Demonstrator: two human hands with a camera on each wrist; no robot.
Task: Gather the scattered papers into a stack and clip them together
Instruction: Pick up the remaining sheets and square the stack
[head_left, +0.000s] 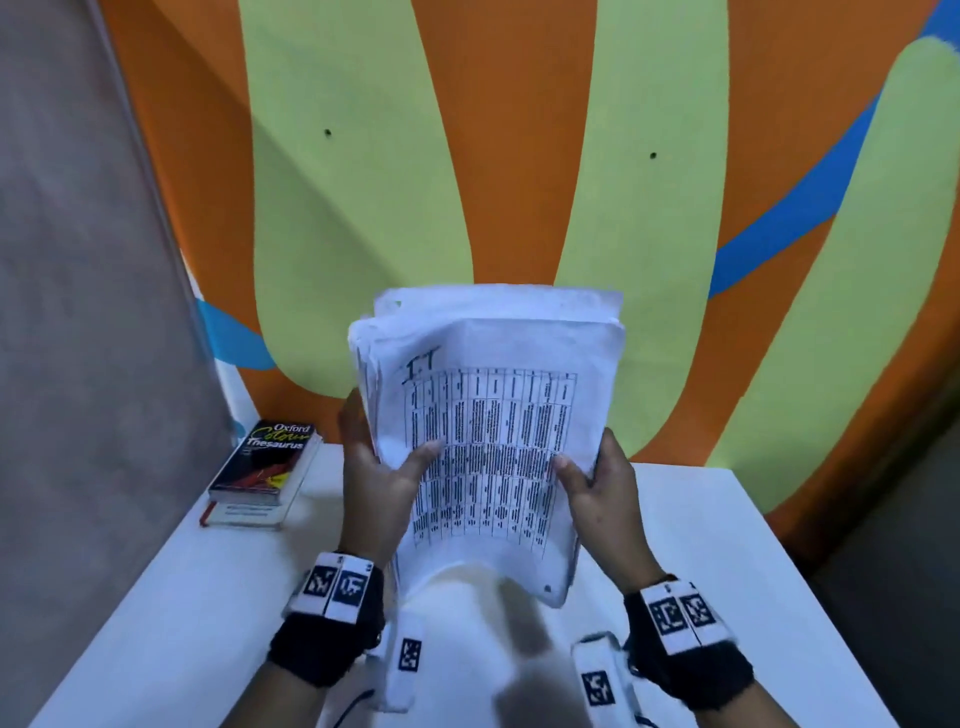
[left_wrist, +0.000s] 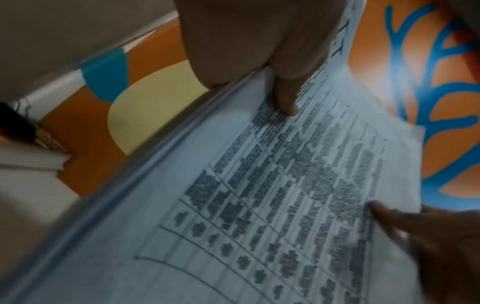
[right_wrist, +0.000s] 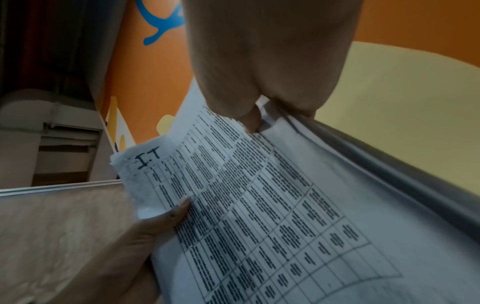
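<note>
A thick stack of white papers (head_left: 493, 431) stands upright above the white table (head_left: 727, 545), lifted off it; its front sheet carries a printed table and the handwritten "I.T". My left hand (head_left: 379, 467) grips the stack's left edge, thumb on the front sheet, fingers behind. My right hand (head_left: 597, 483) grips the right edge the same way. In the left wrist view the papers (left_wrist: 285, 195) fill the frame under my left hand's thumb (left_wrist: 285, 98). In the right wrist view my right hand (right_wrist: 259, 86) pinches the papers (right_wrist: 272, 205) at their edge. No clip is visible.
An Oxford thesaurus (head_left: 265, 462) lies on another book at the table's back left corner. An orange, green and blue painted wall (head_left: 519, 156) rises just behind the table. A grey panel (head_left: 78, 312) stands to the left.
</note>
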